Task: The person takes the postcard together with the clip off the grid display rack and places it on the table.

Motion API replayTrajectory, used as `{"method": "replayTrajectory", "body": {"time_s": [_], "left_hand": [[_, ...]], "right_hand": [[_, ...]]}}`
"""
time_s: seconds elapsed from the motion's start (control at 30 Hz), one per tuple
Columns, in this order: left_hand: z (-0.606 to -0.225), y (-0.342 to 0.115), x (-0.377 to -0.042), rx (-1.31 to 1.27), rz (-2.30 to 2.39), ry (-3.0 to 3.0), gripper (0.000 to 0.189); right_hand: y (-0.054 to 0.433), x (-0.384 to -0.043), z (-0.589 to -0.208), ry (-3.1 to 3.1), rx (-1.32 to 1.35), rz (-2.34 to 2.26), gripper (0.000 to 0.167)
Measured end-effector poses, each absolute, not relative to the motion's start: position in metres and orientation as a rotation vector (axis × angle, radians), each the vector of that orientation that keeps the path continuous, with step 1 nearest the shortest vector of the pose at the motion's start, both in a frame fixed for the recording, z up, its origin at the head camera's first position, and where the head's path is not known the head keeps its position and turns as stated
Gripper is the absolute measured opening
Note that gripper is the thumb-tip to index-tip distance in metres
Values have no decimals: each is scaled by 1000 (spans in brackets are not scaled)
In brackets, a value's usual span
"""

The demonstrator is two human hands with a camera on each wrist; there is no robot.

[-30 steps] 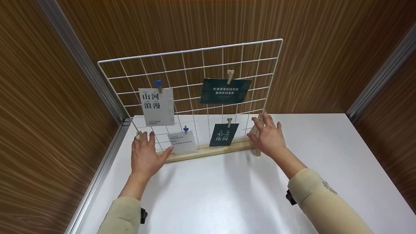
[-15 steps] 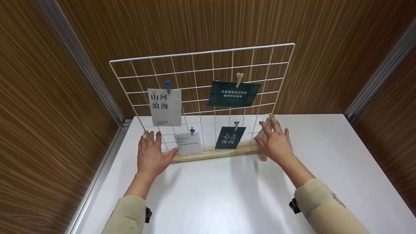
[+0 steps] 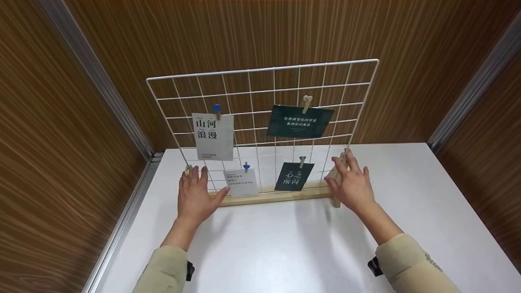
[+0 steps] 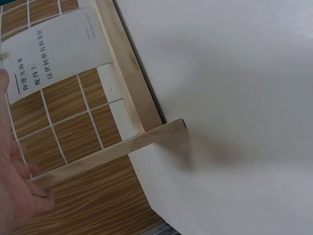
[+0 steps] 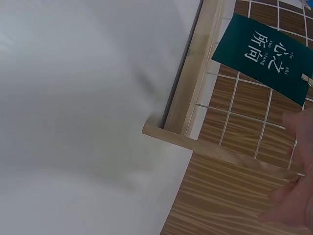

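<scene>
A white wire grid rack with a light wooden base stands upright on the table, tilted slightly in the head view. My left hand grips the wooden post at its left end, fingers at the top of the post. At the other end, my right hand holds the right wooden post between thumb and fingers. Small wooden clips pin cards to the grid: a white card, a smaller white card, a dark green card and a smaller green card.
The white table spreads in front of the rack. Brown wood-grain panels enclose it: a back wall, a left wall and a right wall. A metal rail runs along the left edge.
Both hands have shifted the rack to the right and slightly nearer to me, its cards moving along with it. Their hold on the end posts looks the same.
</scene>
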State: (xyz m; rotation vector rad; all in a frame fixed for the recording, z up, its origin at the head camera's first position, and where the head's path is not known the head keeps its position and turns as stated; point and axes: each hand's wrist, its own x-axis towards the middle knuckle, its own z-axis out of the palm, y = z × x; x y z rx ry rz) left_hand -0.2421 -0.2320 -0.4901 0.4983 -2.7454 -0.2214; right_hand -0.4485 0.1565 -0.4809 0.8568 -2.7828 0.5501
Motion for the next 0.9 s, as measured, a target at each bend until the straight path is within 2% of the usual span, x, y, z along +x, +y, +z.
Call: {"method": "replayTrajectory", "body": {"time_s": [0.9], "left_hand": [[-493,-230,-242,541,-235,-2745,102]], "right_hand": [[157,-451,-487,-2711,907,609,63]]}}
